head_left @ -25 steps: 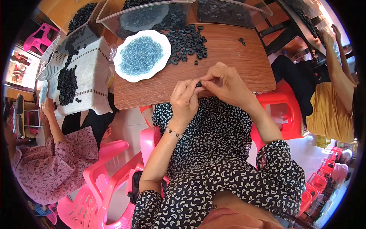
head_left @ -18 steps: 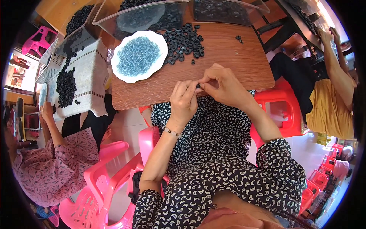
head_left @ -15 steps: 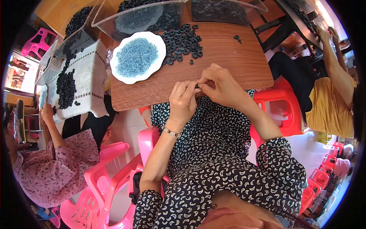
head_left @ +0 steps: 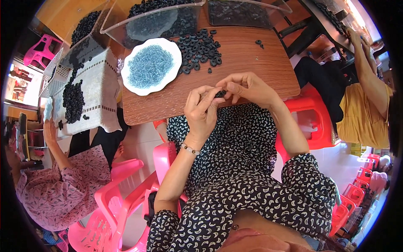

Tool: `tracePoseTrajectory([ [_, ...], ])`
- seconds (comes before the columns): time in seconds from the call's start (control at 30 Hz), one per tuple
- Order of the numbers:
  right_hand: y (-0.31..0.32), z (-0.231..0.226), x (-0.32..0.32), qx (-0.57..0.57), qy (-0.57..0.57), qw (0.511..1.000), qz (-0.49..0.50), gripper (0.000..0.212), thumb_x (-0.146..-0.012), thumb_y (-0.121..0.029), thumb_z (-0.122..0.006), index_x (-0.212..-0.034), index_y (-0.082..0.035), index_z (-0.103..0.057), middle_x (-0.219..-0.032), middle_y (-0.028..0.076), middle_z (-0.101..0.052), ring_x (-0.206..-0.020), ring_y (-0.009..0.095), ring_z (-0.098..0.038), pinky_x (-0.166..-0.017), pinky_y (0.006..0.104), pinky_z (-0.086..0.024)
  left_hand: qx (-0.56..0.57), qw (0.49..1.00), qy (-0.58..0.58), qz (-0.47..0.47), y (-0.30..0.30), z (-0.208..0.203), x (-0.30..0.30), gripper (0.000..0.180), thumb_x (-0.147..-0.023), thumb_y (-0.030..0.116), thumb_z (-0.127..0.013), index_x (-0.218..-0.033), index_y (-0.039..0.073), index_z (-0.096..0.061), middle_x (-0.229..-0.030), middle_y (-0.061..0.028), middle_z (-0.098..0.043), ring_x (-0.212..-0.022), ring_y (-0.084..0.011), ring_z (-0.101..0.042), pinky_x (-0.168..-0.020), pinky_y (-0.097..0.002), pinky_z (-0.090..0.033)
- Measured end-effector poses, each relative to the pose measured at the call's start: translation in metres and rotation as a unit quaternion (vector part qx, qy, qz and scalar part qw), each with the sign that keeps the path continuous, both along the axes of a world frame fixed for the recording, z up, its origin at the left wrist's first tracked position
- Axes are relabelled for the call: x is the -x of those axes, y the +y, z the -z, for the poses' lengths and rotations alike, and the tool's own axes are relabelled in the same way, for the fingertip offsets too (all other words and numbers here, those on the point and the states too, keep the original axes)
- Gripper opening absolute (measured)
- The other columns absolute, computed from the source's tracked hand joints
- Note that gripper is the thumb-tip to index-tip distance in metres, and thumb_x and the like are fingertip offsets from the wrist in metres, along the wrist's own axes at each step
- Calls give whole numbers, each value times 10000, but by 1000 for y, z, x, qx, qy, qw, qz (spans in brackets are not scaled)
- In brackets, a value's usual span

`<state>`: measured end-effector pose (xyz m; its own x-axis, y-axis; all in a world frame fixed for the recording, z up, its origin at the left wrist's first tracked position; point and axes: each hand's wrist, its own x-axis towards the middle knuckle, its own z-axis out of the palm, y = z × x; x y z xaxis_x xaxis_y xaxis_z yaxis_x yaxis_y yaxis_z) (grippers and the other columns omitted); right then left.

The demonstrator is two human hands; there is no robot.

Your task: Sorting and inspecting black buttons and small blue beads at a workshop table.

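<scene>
Over the near edge of the brown table (head_left: 252,54), my left hand (head_left: 199,110) pinches a small black ring-like part (head_left: 220,93) between thumb and fingers. My right hand (head_left: 254,90) is close against its right side, thumb and fingers curved and apart, with fingertips at or just beside the part. Whether they touch it I cannot tell. Beyond my left hand stands a white scalloped plate (head_left: 178,63) heaped with tiny clear-blue beads (head_left: 150,65). A loose pile of similar black parts (head_left: 203,49) lies right of the plate.
Clear plastic bins (head_left: 161,23) of black parts line the table's far side. A few stray parts (head_left: 260,43) lie at the far right. At left, a co-worker's hand (head_left: 50,131) is by a cloth-covered table (head_left: 98,80). Another person in yellow (head_left: 365,115) works at right.
My right hand has loosened its pinch; its fingers have spread and moved slightly up and right. The black part now shows more clearly in my left fingers.
</scene>
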<state>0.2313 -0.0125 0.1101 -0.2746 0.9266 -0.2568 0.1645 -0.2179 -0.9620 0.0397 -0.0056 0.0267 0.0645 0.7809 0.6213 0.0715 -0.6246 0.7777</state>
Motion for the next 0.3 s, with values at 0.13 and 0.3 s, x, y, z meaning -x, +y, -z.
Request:
tracePoseTrajectory([
  [0.13, 0, 15, -2, 40, 103, 990, -83, 539, -993, -439, -660, -1287, 13, -661, -1063, 78, -718, -908, 117, -685, -799, 251, -579, -61, 998, 31, -15, -1, -6, -1, 281, -798, 48, -794, -1077, 80, -779, -1019, -72, -651, -869, -235, -590, -696, -328, -499],
  [0.3, -1, 31, -1, 75, 211, 970, -92, 536, -988, -423, -666, -1320, -3, -650, -1164, 102, -705, -1015, 135, -683, -873, 282, -587, -54, 997, 47, -8, -4, -9, -2, 288, -791, 51, -792, -1077, 87, -782, -1036, -71, -633, -904, -245, -570, -709, -346, -499],
])
